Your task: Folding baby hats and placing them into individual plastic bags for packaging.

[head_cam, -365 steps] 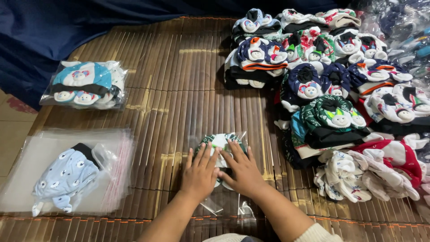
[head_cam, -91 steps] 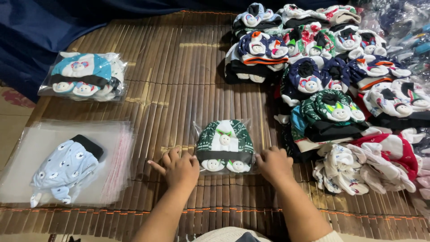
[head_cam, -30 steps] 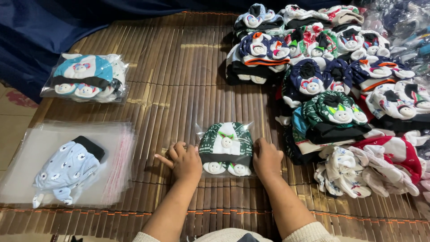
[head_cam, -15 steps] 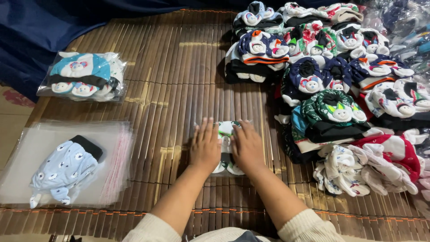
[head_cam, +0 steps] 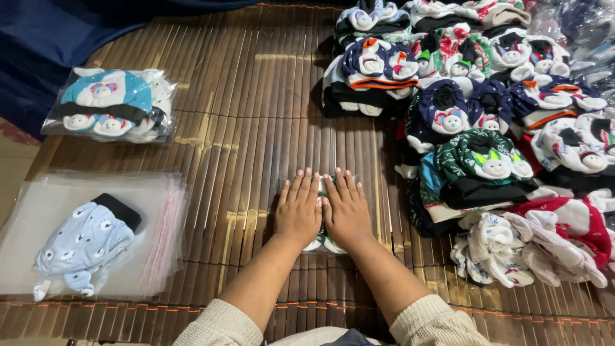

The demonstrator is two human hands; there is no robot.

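Note:
My left hand (head_cam: 298, 208) and my right hand (head_cam: 344, 207) lie flat, side by side, fingers spread, pressing down on a clear plastic bag holding green and white baby clothing (head_cam: 321, 243). The hands cover almost all of the packet; only its near edge and a strip between the hands show. It rests on a brown bamboo mat (head_cam: 256, 115).
A sealed packet of blue and white baby clothes (head_cam: 112, 106) lies far left. Near left is a stack of clear bags (head_cam: 51, 198) with a light blue garment (head_cam: 83, 240) on top. Piles of folded baby clothes (head_cam: 487, 115) fill the right side. Blue cloth (head_cam: 45, 38) lies beyond the mat.
My hands moved from either side of the green packet onto its top. They now press it flat and hide most of it.

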